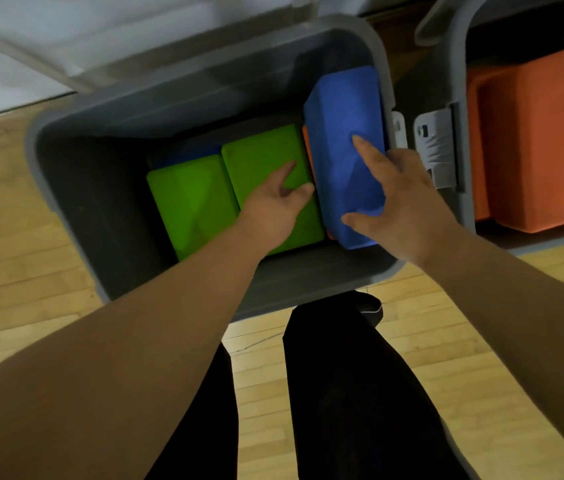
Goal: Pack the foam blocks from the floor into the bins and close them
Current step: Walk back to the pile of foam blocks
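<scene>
An open grey bin (66, 157) stands on the wooden floor right below me. Inside lie two green foam blocks (190, 202) (263, 154) side by side, with a strip of a blue one showing behind them. A blue foam block (339, 109) leans on edge at the bin's right wall, and an orange sliver (307, 140) peeks out beneath it. My right hand (402, 195) holds the blue block's near end, index finger stretched along its face and thumb under its lower edge. My left hand (279, 206) rests with straight fingers on the right green block.
A second grey bin (460, 81) at the right holds large orange foam blocks (543, 140); pale latches (434, 147) sit between the two bins. A clear lid or sheet (48, 46) lies behind the bin. My dark-trousered legs (336, 393) stand just in front.
</scene>
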`<move>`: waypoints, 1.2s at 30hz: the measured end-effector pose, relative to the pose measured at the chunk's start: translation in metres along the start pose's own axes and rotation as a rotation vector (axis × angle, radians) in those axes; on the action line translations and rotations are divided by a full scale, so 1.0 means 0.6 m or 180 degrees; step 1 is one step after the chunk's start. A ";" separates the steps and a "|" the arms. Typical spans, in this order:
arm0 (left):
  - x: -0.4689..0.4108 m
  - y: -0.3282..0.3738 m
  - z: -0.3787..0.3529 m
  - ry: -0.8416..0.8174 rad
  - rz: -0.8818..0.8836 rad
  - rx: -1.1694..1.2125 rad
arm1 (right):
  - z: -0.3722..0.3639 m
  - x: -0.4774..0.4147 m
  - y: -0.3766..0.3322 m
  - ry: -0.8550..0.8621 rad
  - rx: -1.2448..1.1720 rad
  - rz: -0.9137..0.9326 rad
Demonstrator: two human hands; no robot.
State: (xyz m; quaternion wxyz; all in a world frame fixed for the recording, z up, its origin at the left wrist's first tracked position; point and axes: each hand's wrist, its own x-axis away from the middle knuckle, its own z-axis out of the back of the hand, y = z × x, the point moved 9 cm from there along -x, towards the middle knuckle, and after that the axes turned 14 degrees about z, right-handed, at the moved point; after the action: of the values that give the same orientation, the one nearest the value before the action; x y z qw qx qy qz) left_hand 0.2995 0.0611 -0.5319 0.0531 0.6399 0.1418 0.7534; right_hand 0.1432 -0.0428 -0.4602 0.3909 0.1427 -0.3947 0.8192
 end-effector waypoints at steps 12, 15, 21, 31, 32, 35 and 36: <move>0.456 0.014 0.253 0.0570 -0.0212 -0.2143 | 0.126 0.236 -0.290 0.0070 -0.0635 -0.0782; 0.603 0.030 0.323 0.0615 -0.0386 -0.2438 | 0.195 0.318 -0.384 0.0175 -0.0750 -0.0815; 0.795 0.041 0.420 0.0955 -0.0723 -0.2716 | 0.292 0.411 -0.513 0.0354 -0.0628 -0.0633; 0.890 0.090 0.434 0.1523 -0.0762 -0.1772 | 0.450 0.406 -0.524 0.0043 -0.0017 -0.0073; 0.899 0.078 0.421 0.1592 -0.0744 -0.1513 | 0.456 0.395 -0.525 -0.0051 0.0094 0.0038; 0.923 0.004 0.366 0.1740 -0.0496 -0.0706 | 0.437 0.364 -0.536 -0.0538 0.0416 0.0421; 0.930 -0.037 0.338 0.1745 -0.0325 -0.0410 | 0.417 0.362 -0.540 -0.0793 0.0539 0.0513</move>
State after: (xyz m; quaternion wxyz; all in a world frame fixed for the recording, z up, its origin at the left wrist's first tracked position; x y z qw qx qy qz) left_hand 0.3983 0.2577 0.0199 0.0912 0.3997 0.1347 0.9021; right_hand 0.2268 0.0060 -0.0069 0.2585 0.2434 -0.3800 0.8541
